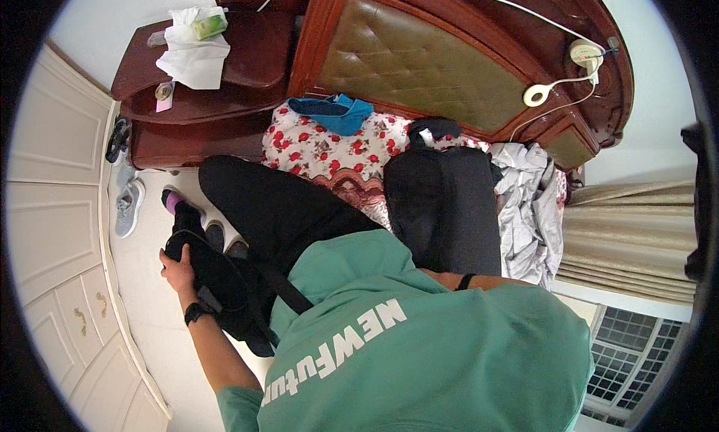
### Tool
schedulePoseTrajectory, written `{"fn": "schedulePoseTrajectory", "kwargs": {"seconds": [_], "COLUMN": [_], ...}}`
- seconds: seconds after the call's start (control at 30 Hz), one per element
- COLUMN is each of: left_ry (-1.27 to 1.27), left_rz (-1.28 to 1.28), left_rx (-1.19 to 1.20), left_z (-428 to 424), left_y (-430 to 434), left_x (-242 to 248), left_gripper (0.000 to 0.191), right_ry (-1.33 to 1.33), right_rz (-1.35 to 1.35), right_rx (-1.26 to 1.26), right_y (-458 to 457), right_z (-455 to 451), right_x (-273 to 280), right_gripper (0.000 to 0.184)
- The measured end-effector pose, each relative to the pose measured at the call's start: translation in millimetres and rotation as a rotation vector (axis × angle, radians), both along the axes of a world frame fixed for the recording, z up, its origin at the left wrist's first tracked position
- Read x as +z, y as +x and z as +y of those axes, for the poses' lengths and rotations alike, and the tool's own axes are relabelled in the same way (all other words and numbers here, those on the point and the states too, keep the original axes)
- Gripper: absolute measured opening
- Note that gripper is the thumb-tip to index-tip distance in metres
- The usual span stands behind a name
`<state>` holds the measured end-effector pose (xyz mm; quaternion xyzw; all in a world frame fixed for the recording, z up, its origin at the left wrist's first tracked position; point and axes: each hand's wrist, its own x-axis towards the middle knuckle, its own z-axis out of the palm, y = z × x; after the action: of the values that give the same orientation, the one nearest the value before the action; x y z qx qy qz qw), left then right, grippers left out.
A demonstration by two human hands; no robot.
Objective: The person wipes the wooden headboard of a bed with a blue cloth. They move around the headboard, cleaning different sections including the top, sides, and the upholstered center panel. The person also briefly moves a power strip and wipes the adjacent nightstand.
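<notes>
My left hand [178, 272] is on the black trouser leg [216, 283] at the left, thumb and fingers spread around the fabric near the bent knee. A dark watch or band [195, 313] circles that wrist. Beyond the hand a foot in a black and purple sock [175, 200] shows above the floor. My other black-clad thigh [275, 207] reaches across to the bed's edge. A black strap [286, 294] hangs below the green T-shirt [415, 353]. Only the forearm of my right arm [500, 281] shows, with a black band; its hand is hidden.
A floral bed sheet [337, 157] bears a blue cloth item [340, 113], a black padded item [444, 202] and crumpled grey fabric [525, 207]. Dark slippers [215, 235] and grey sneakers [130, 207] are on the floor. Tissues [196, 64] lie on the wooden nightstand [253, 56].
</notes>
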<state>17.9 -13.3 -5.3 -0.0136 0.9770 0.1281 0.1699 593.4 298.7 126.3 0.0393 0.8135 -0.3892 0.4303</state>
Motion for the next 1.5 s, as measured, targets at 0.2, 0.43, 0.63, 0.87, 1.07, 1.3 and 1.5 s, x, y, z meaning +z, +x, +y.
{"fn": "schedulePoseTrajectory", "kwargs": {"seconds": [0.2,0.43,0.63,0.87,1.07,1.3,1.5], "left_ry": [0.026,0.002,0.054,-0.041,-0.101,-0.068,-0.042], "left_rz": [-0.004,-0.009,0.013,0.017,0.018,0.008,0.085], "left_rx": [0.026,-0.002,-0.045,-0.094,-0.324,-0.297,-0.173], "left_z": [-8.8,11.8,11.7,-13.5,-3.9,-0.6,-4.4], "left_y": [-1.5,-0.5,-1.9,-17.3,-53.0,-52.3,-40.1], "left_x": [-5.2,8.2,15.7,3.6,1.4,11.1,15.1], "left_gripper": [0.100,0.100,0.097,0.094,0.067,0.049,0.043], "right_ry": [0.063,0.218,0.343,0.447,0.344,0.478,0.713], "right_rz": [0.292,0.363,0.265,-0.011,-0.551,0.077,0.643], "right_rx": [-0.535,-0.526,-0.432,-0.532,-0.738,-0.122,-0.334], "right_y": [-49.1,-126.3,-162.3,-137.3,-95.9,-259.2,-490.8], "right_z": [60.7,92.3,127.9,161.9,63.8,158.1,271.6], "right_x": [-44.3,-23.1,35.3,253.8,263.0,252.9,293.5], "right_gripper": [0.022,0.019,0.023,0.042,0.042,0.036,0.031]}}
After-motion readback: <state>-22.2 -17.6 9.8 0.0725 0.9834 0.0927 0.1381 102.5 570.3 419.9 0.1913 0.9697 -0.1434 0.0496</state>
